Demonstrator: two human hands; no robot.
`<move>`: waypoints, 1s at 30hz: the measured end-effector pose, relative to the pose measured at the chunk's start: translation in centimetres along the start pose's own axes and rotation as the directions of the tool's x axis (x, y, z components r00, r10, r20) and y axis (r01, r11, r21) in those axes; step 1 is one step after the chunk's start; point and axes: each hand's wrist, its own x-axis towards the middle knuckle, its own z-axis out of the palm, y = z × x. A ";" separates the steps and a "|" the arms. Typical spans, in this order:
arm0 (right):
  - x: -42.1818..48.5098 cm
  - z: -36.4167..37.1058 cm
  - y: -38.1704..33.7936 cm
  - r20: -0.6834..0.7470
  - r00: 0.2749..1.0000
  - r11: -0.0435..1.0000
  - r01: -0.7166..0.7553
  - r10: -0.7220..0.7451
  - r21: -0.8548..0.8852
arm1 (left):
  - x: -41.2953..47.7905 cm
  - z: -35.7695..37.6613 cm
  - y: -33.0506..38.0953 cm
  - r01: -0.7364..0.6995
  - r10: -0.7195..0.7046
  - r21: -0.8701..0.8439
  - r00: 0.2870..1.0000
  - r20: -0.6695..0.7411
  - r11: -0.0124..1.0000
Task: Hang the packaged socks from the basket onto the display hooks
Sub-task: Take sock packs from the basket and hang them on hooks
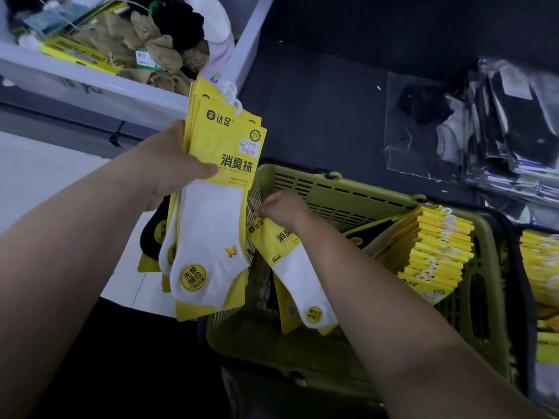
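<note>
My left hand (169, 167) grips a fanned stack of sock packs (217, 207), yellow cards with white socks and white plastic hooks on top, held upright above the basket's left edge. My right hand (282, 208) reaches into the olive-green plastic basket (348, 192) and pinches the top of a single yellow sock pack (290, 261), which hangs tilted inside it. A row of several more yellow packs (435, 252) leans against the basket's right side. No display hooks are in view.
A white bin (75, 77) of loose tan and black socks sits at upper left. Clear-wrapped dark sock packs (514, 131) lie on the dark floor at right. More yellow packs (541, 267) fill a second container at the right edge.
</note>
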 end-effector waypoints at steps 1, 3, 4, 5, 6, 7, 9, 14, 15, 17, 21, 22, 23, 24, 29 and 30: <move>-0.1 0.2 0.0 -0.034 0.999 1.000 0.011 -0.012 -0.029 | 0.0 0.1 0.0 0.002 -0.002 0.000 1.000 -0.003 1.000; -0.3 0.9 -0.2 -0.073 0.997 0.994 0.030 -0.037 -0.103 | 0.1 0.3 0.0 0.006 -0.006 -0.009 1.000 -0.011 1.000; -0.3 1.0 -0.3 -0.081 0.996 0.991 0.028 -0.040 -0.134 | 0.1 0.4 0.0 0.009 -0.010 -0.011 1.000 -0.019 1.000; -0.2 1.1 -0.6 -0.075 0.997 0.986 0.021 -0.033 -0.164 | 0.2 0.5 0.0 0.013 -0.014 -0.012 1.000 -0.024 1.000; 0.0 1.1 -0.9 -0.052 0.998 0.981 0.015 -0.025 -0.195 | 0.2 0.6 0.0 0.018 -0.019 -0.015 1.000 -0.022 1.000; 0.4 0.9 -1.2 -0.020 1.000 0.978 0.007 -0.012 -0.210 | 0.2 0.7 0.0 0.025 -0.026 -0.020 0.999 -0.018 0.999; 1.2 0.3 -1.4 0.047 0.997 0.987 -0.060 0.068 -0.150 | 0.3 1.2 -0.1 0.045 -0.046 -0.034 0.999 -0.025 0.998; 2.0 -0.5 -0.9 0.157 0.958 0.969 -0.245 0.239 0.023 | 0.2 2.4 -0.7 0.093 -0.093 -0.068 0.996 -0.001 0.993; 2.3 -0.4 -0.9 0.172 0.954 0.967 -0.253 0.247 0.017 | 0.2 2.4 -0.8 0.098 -0.098 -0.064 0.995 -0.001 0.993; 2.5 -0.6 -0.8 0.250 0.937 0.965 -0.259 0.242 0.038 | 0.4 2.3 -0.9 0.107 -0.107 -0.048 0.994 -0.004 0.993; 2.8 -0.8 0.4 0.307 0.932 0.962 -0.243 0.194 0.129 | 0.5 2.5 -0.9 0.102 -0.102 -0.002 0.995 0.016 0.995; 2.7 -0.8 0.7 0.290 0.940 0.965 -0.225 0.179 0.135 | 0.6 2.5 -0.9 0.100 -0.100 0.000 0.995 0.018 0.995; 2.5 -0.8 0.9 0.278 0.948 0.964 -0.209 0.158 0.165 | 0.6 2.5 -0.9 0.100 -0.100 0.003 0.995 0.020 0.995; 2.3 -0.7 1.1 0.265 0.955 0.961 -0.189 0.132 0.201 | 0.6 2.5 -0.9 0.103 -0.103 0.004 0.994 0.023 0.995; 0.7 -0.2 3.0 0.147 0.989 0.996 0.002 -0.015 0.091 | 0.8 2.5 -0.8 0.100 -0.100 0.009 0.995 0.027 0.995; 0.4 0.0 3.8 0.142 0.989 0.997 0.042 -0.034 -0.058 | 0.8 2.5 -0.9 0.096 -0.096 0.010 0.995 0.026 0.995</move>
